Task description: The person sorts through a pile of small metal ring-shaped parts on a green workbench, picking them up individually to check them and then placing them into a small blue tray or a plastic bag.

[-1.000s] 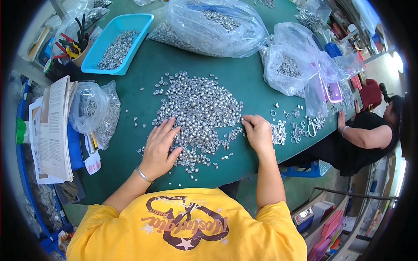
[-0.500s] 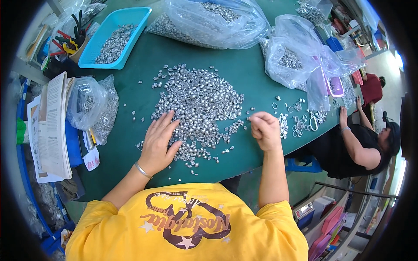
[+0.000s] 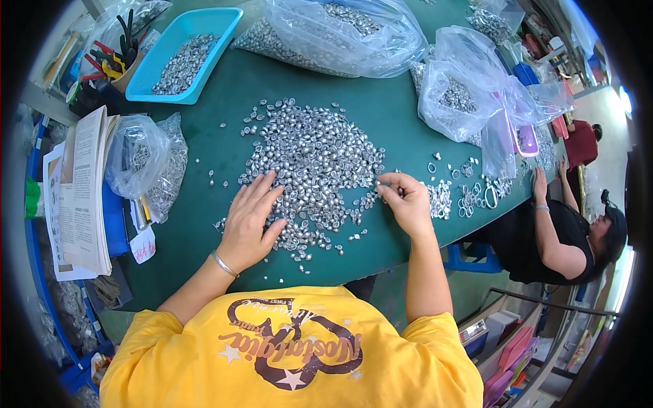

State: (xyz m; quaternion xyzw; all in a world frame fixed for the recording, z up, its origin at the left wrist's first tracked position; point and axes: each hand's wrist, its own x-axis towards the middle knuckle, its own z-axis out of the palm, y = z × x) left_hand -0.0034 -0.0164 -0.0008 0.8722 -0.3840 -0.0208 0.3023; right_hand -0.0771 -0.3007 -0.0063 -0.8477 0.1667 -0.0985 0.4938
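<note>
The person wears a bright yellow short-sleeved cotton T-shirt (image 3: pixel 292 353) with a dark brown swirling print and pale stars; a thin silver metal bangle (image 3: pixel 223 264) circles the wrist just behind the left hand (image 3: pixel 250 221).

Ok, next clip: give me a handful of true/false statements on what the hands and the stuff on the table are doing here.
1. The left hand lies flat, fingers spread, on the pile of small silver parts. True.
2. The right hand holds a pair of pliers. False: its fingertips are pinched together at the pile's right edge; whether a part sits between them is too small to tell.
3. The blue tray at the far left of the green table holds silver parts. True.
4. The left wrist is bare. False: it wears a thin bracelet.
5. The clear bags are empty. False: they hold more silver parts.
</note>
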